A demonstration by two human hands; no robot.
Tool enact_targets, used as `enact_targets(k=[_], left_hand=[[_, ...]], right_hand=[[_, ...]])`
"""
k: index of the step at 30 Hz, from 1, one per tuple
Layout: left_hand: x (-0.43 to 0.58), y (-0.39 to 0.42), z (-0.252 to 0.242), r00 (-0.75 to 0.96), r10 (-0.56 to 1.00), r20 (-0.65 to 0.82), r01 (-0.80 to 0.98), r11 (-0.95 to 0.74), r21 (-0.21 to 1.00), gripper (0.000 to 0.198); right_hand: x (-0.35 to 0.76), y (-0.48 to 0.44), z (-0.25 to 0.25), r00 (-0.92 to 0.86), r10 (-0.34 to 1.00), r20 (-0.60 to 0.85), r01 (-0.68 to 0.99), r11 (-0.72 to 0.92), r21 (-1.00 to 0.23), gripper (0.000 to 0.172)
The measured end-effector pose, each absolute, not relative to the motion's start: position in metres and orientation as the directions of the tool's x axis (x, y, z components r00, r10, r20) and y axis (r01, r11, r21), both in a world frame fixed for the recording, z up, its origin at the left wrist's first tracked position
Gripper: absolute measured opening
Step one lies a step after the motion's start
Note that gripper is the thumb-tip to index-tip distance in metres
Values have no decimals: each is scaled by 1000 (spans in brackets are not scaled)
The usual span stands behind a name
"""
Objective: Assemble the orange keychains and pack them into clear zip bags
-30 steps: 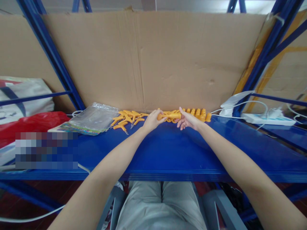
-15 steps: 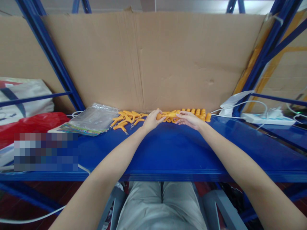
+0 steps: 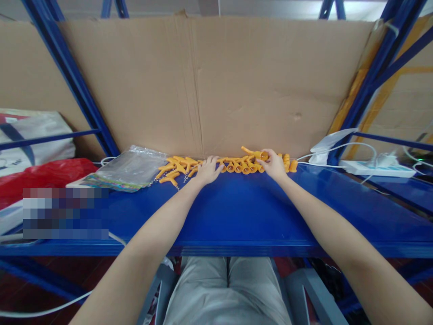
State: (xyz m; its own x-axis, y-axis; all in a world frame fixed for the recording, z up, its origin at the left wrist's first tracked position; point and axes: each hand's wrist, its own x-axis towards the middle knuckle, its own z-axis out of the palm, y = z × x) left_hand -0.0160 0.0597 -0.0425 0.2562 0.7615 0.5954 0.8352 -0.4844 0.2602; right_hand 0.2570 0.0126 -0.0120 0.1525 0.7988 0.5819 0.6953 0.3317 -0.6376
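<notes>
The only lettering I can pick out is on the pale tote bag [image 3: 43, 137] at far left: a few dark characters, too small for me to read. The clear plastic bag [image 3: 130, 164] has a colourful strip along its near edge, its print also illegible from here.

I have one orange piece [image 3: 259, 155] up in the right hand [image 3: 275, 166], thumb and fingers closed on its round end. It is glossy and hollow-mouthed, with the mouth facing me and a slim arm slanting up to the left. It sits just above the right part of a row of orange pieces [image 3: 238, 169] on the blue surface [image 3: 233, 210], in front of the cardboard [image 3: 237, 85].

The left hand [image 3: 207, 169] lies over the row's left end, fingers spread and thumb apart; I can't tell whether its grip has anything beneath the palm.

Between the two hands I count six round mouths facing me. Left of them is a pile of orange T-handles [image 3: 169, 178] with metal spirals [image 3: 186, 178]; they overlap too much for an exact count. I also count one red bag [image 3: 50, 176] and one white power strip [image 3: 375, 168].
</notes>
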Motion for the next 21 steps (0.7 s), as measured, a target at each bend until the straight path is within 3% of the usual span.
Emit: enact_targets(k=[4,8,16,21], left_hand=[[-21,61,-46,254,822,510,887,-408,215,51],[-20,57,-43,271,865,423,909,-374,183,54],[-19,53,-40,310,869,386,907,-392,153,55],[-15,40,-27,273,935,225,954,-293,62,57]], right_hand=[[254,5,-17,29,781,623,956,160,-245,37],[245,6,-23,-84,815,574,990,135,-47,44],[247,8,-29,-83,878,471,990,126,-60,56],[251,9,-32,-66,915,397,991,106,-80,62]])
